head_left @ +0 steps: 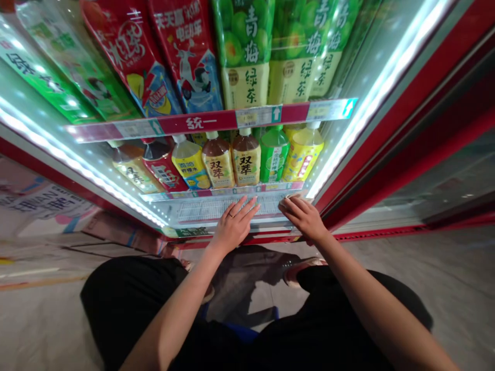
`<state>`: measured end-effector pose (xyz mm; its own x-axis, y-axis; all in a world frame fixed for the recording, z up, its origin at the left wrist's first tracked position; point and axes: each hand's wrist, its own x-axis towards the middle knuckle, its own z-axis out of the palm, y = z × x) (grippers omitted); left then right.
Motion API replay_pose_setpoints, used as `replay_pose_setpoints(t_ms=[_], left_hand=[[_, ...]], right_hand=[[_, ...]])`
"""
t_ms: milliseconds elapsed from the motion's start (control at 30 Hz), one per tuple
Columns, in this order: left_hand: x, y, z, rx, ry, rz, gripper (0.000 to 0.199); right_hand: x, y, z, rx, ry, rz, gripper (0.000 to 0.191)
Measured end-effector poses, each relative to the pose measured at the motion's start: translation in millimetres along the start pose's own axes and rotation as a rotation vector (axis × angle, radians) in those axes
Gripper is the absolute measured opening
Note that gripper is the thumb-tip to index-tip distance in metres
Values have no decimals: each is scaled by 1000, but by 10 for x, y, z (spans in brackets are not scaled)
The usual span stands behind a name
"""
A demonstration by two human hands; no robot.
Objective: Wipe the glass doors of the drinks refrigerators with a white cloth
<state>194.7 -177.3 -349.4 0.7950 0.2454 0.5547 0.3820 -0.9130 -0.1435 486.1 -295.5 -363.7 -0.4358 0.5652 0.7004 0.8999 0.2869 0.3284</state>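
Open hands rest on drinks cooler (390, 134) grille (220, 208)
The left hand (234, 225), flat and empty, lies nearer the upright tea bottle (246, 159); the right hand (303, 219), loosely curled and empty, lies below the upright yellow bottle (303, 154) on the shelf (220, 191).

Drink pouches (244, 46) run off the top edge as your forearms (174, 309) leave the frame below; shelf price tags (246, 116) are too small to read, and your right hand (303, 219) covers one end of the cooler's grille (220, 208)

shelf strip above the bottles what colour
The shelf strip is red with white characters, best in the head view.
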Motion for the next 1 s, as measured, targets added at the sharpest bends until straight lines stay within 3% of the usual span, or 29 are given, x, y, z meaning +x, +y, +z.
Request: replay_pose_setpoints(t_ms=[133,333,533,800,1000], left_hand=[[82,182,19,-69,29,-9,65],[139,283,-2,-160,69,-29,67],[104,405,-108,-196,103,-127,64],[251,640,-226,-302,131,-179,67],[330,814,-147,-343,115,-134,67]], right_hand=[[-28,5,22,31,-67,22,33],[-186,45,8,-72,15,375,29],[-224,-56,1,91,-141,254,27],[-336,48,-119,23,61,590,25],[-345,-16,-166,221,17,691,24]])
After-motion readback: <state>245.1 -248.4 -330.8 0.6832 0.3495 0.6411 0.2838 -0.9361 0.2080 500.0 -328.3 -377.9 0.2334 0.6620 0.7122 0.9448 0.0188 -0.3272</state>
